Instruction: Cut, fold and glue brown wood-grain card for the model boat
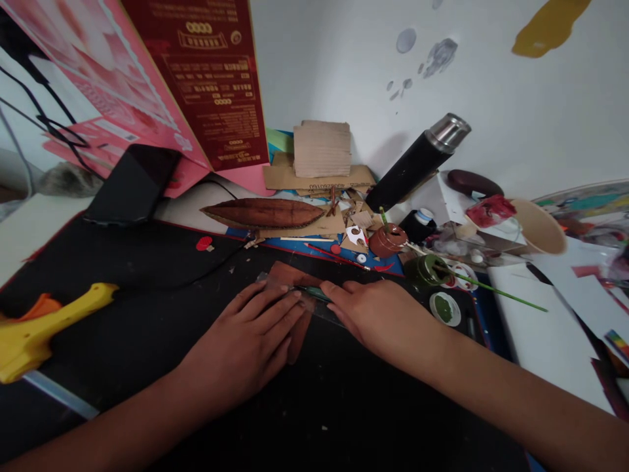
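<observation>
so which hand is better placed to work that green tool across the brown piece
Right, probably: the right hand has the green tool at its fingertips, while the left hand lies flat on the brown piece, pinning it.

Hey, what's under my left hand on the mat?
A brown card piece pokes out from under the left hand. How far it runs beneath the palm is hidden.

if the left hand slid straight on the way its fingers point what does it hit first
Probably the right hand: its fingers, by a thin green tool, lie almost touching where the left hand points, up-right across the brown sheet.
</observation>
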Available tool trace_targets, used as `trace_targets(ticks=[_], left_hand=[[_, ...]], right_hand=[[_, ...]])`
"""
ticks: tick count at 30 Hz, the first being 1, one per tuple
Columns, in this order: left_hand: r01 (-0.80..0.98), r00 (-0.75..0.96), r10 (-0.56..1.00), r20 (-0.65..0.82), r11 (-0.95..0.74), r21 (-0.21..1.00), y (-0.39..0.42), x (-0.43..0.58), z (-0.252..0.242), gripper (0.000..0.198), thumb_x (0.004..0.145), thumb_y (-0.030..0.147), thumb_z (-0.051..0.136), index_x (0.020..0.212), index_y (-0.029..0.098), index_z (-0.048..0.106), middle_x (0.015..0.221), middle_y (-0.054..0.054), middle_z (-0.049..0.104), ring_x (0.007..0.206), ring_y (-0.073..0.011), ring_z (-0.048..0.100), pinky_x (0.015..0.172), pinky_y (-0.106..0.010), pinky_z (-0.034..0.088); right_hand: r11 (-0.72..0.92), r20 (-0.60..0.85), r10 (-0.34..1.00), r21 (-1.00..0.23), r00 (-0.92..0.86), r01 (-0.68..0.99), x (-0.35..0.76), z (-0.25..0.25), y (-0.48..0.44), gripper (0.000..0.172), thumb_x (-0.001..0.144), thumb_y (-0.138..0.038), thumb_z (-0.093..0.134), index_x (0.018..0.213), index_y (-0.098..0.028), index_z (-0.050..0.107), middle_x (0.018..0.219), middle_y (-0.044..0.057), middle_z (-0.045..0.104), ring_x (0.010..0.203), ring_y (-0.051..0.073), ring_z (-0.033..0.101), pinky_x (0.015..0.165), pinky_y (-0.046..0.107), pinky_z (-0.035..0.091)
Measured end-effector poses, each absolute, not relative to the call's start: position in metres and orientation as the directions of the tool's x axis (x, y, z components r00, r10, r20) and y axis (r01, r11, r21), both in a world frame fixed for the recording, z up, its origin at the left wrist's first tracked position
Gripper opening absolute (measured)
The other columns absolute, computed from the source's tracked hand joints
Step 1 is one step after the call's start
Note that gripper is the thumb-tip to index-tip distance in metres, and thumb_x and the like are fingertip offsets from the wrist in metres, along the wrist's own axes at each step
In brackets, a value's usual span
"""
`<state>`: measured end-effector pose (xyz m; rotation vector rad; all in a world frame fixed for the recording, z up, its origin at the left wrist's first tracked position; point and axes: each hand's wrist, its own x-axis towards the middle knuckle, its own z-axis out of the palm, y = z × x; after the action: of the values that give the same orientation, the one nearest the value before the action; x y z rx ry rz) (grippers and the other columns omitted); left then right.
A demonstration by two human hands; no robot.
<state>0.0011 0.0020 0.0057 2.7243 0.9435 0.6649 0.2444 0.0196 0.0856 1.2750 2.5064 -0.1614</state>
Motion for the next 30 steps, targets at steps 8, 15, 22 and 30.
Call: trace_targets(ticks=[8, 15, 22, 30], left_hand=[[0.536, 0.700, 0.620, 0.354, -0.784, 0.313, 0.002, 0.001, 0.005, 0.041, 0.102, 0.032, 0.055, 0.138, 0.018, 0.067, 0.137, -0.005, 0.073, 0.131, -0.0266, 0.058, 0.123, -0.044, 0.031], [0.544, 0.701, 0.623, 0.346, -0.782, 0.304, 0.002, 0.002, 0.006, 0.041, 0.101, 0.032, 0.056, 0.139, 0.019, 0.067, 0.137, -0.004, 0.073, 0.131, -0.0271, 0.059, 0.122, -0.044, 0.032], [0.537, 0.704, 0.620, 0.346, -0.784, 0.310, 0.002, 0.002, 0.006, 0.042, 0.101, 0.033, 0.057, 0.139, 0.019, 0.066, 0.139, -0.004, 0.072, 0.131, -0.0269, 0.059, 0.123, -0.044, 0.030], [0.541, 0.703, 0.619, 0.349, -0.785, 0.302, 0.001, 0.001, 0.004, 0.044, 0.100, 0.033, 0.059, 0.140, 0.019, 0.066, 0.139, -0.005, 0.071, 0.133, -0.0264, 0.057, 0.124, -0.044, 0.030]], right_hand=[[0.598, -0.319, 0.765, 0.030, -0.559, 0.801, 0.247, 0.084, 0.017, 0.043, 0.096, -0.011, 0.061, 0.138, -0.017, 0.062, 0.089, 0.004, 0.075, 0.061, 0.018, 0.066, 0.051, 0.034, 0.023], [0.585, -0.352, 0.769, 0.054, -0.533, 0.809, 0.246, 0.091, 0.017, 0.039, 0.100, -0.014, 0.058, 0.139, -0.017, 0.063, 0.095, 0.007, 0.078, 0.064, 0.019, 0.070, 0.052, 0.032, 0.029], [0.567, -0.325, 0.779, 0.001, -0.536, 0.824, 0.257, 0.094, 0.014, 0.025, 0.106, -0.028, 0.054, 0.124, -0.019, 0.069, 0.089, 0.004, 0.077, 0.063, 0.020, 0.069, 0.054, 0.032, 0.029], [0.556, -0.263, 0.802, 0.004, -0.536, 0.831, 0.251, 0.092, 0.014, 0.030, 0.108, -0.031, 0.050, 0.131, -0.019, 0.066, 0.096, 0.006, 0.078, 0.068, 0.021, 0.070, 0.055, 0.033, 0.032]])
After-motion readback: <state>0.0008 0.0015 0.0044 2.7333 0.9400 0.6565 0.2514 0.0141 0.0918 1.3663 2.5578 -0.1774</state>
